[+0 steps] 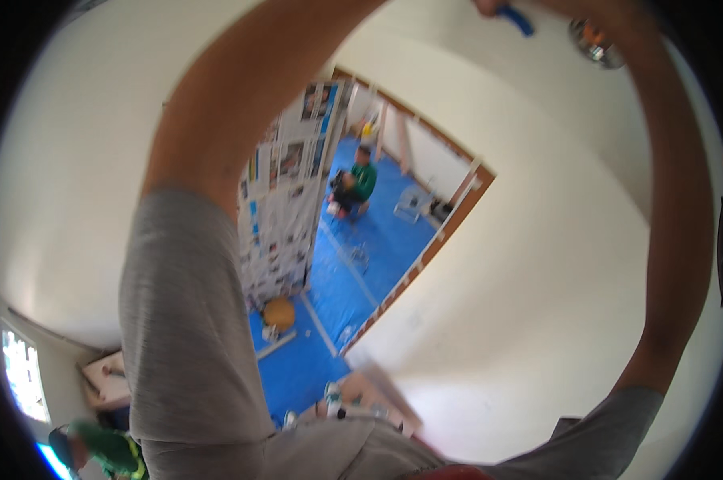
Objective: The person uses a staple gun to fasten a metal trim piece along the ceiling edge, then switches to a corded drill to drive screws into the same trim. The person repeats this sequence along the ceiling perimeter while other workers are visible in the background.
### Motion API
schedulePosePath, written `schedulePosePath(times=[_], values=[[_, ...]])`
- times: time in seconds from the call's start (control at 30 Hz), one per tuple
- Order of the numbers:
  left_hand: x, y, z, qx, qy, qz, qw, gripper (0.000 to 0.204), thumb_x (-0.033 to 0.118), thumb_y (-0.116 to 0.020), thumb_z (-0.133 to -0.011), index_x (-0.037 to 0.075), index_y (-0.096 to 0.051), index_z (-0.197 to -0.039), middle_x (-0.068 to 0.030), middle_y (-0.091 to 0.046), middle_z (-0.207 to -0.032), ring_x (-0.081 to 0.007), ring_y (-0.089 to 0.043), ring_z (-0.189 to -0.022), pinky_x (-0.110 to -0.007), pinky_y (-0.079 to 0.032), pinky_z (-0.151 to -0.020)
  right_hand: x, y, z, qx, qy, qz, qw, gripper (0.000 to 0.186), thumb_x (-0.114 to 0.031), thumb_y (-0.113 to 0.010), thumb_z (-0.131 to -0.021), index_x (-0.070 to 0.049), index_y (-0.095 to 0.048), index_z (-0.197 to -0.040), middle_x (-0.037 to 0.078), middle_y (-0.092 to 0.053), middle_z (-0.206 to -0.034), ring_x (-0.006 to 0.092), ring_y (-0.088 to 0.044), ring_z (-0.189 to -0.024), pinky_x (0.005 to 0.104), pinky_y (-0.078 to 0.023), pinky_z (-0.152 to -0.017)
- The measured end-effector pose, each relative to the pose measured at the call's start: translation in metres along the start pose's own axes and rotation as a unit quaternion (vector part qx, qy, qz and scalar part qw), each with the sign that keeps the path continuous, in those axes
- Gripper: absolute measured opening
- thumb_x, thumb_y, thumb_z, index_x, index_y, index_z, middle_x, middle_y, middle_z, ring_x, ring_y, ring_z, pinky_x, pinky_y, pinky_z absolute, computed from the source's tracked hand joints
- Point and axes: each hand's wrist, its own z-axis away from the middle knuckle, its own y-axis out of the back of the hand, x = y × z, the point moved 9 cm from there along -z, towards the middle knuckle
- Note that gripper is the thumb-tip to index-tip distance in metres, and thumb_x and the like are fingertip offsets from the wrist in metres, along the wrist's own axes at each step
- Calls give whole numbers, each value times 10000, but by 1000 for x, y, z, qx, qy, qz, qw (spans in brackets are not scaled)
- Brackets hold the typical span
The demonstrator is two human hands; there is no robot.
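Note:
Both my arms are raised high and arch over the view. My left forearm (249,80) runs out past the upper edge, so the left hand is out of sight. My right forearm (669,160) bends leftward at the top, toward a small visible part of my right hand (487,7). Those fingers are closed on a blue handle (516,20), whose other end the upper edge cuts off. Near the right forearm a round, shiny metal fitting (596,42) with orange inside is set in the pale ceiling surface.
Below, a doorway (457,204) with a brown frame opens onto blue floor sheeting (385,248). A person in green (360,180) sits there. A newspaper-covered panel (281,184) stands beside the opening. Another person (105,448) is at lower left, near a wooden box (105,380).

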Motion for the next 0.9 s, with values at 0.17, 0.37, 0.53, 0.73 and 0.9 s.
schedulePosePath(times=[0.17,0.37,0.53,0.73,0.9], values=[[-1,8,-7,42,17,-27,999,953,312,-948,-523,10,-560,-1339,-228,-550,-1362,-385,-558,-1231,-446,-471,-1076,-2,3,-28,64,-33,72,995,1256,-731,-804,-644,121,-393,-1471,294,-516,-1451,384,-463,-1410,562,-216,-1236],[-9,6,2,-40,123,22,991,997,273,-939,-514,53,-546,-1403,-157,-528,-1420,-354,-530,-1273,-423,-494,-1076,-2,-33,-30,67,-77,56,993,1561,-644,-949,-465,-35,-122,-1642,285,-437,-1522,403,-443,-1428,594,-238,-1221],[-6,16,2,-18,124,27,992,1015,283,-921,-525,66,-518,-1432,-118,-526,-1432,-352,-533,-1249,-409,-511,-1059,3,-30,-32,65,-83,31,994,1467,-410,-925,-513,-50,-68,-1647,270,-492,-1396,428,-517,-1297,568,-322,-1180],[-8,11,-3,-56,114,15,992,881,298,-920,-526,63,-616,-1320,-135,-543,-1376,-347,-526,-1231,-419,-531,-992,2,-28,-36,96,-72,-26,992,1363,-313,-907,-523,26,-155,-1608,257,-539,-1308,408,-576,-1193,431,-518,-1026],[-13,11,-4,-56,121,54,990,696,284,-909,-567,57,-691,-1188,-134,-637,-1247,-333,-603,-1148,-429,-550,-931,6,-31,-39,106,-54,-69,991,1196,-269,-919,-537,31,-314,-1524,238,-596,-1250,398,-615,-1143,420,-586,-908]])
